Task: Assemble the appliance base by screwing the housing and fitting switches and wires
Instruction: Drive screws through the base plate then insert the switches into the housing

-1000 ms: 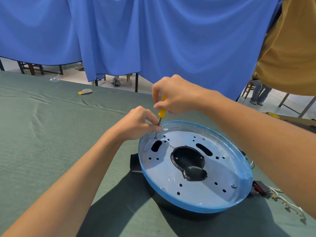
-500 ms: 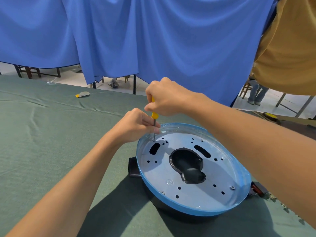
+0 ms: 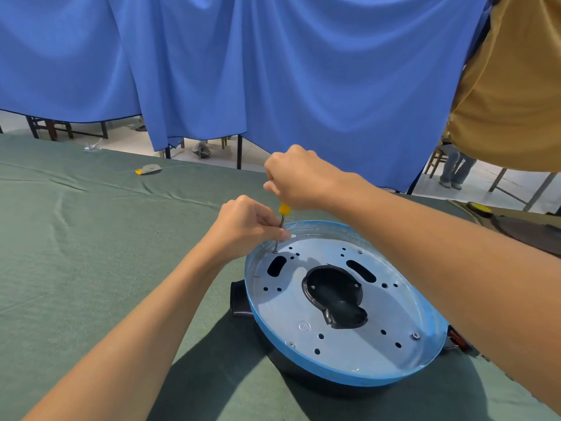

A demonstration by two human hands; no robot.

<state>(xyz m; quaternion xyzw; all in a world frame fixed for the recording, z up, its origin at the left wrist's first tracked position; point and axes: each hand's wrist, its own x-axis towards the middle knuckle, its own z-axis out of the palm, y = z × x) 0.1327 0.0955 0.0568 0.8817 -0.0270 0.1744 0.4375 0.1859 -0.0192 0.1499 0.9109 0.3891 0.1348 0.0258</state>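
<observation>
Closest to the camera, on the green cloth (image 3: 91, 268) of the table, sits the appliance base (image 3: 282, 311), a round silvery plate with a blue rim, tilted a little and resting on a black housing (image 3: 239, 299) that juts out at its left. A large black opening (image 3: 334, 293) fills the plate's middle, with two oblong slots and many small holes around it. Screws sit in the plate near the front rim (image 3: 292, 344) and at the front right (image 3: 415, 335). At the right edge, partly hidden behind the right forearm, a red switch part (image 3: 455, 337) shows.

Both forearms reach in to the far left edge of the plate. The left hand (image 3: 246, 226) pinches the metal shaft of a screwdriver (image 3: 284, 209) between thumb and fingertips, low down, near the tip. The tip stands on the plate just beside the left oblong slot; whether a screw sits under it cannot be told. The right hand (image 3: 297, 177) is above, fingers curled round the yellow handle, so that only its lower end shows. The tool stands nearly upright.

Farther off on the cloth lies a small grey and yellow piece (image 3: 148, 169). At the far right edge lies a dark object with a yellow disc (image 3: 479, 208). Behind the table hangs a blue curtain (image 3: 273, 71), and a person in an ochre shirt (image 3: 516, 101) stands at the upper right.
</observation>
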